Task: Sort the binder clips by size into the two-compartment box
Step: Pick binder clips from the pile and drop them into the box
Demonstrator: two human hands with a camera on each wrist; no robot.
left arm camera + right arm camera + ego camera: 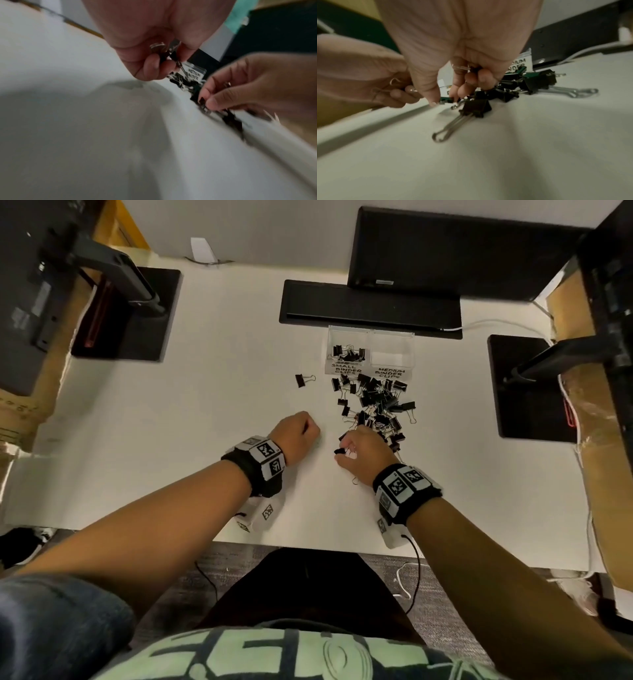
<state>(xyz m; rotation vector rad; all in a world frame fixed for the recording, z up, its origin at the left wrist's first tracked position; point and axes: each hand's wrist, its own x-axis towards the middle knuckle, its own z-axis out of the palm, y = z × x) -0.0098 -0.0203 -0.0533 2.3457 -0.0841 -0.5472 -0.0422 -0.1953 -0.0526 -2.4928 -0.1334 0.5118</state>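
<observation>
A clear two-compartment box (370, 332) stands at the back of the white table (205, 405). Its left half, labelled small, holds several black clips (347, 354); the right half, labelled medium, shows none. In front of the box lies a pile of black binder clips (380, 405), and one clip (303, 380) lies apart to the left. My left hand (308, 429) is a fist beside the pile, curled round small clips (164, 54). At the pile's near edge, my right hand (346, 450) pinches a small clip (447, 100) and holds more clips (471, 69) in its palm.
A black monitor base (370, 306) sits right behind the box, with the screen (445, 251) above it. Black stand plates lie at the left (126, 313) and right (527, 385). A white cable (496, 323) runs at the back right. A medium clip (476, 106) lies just before my right fingers.
</observation>
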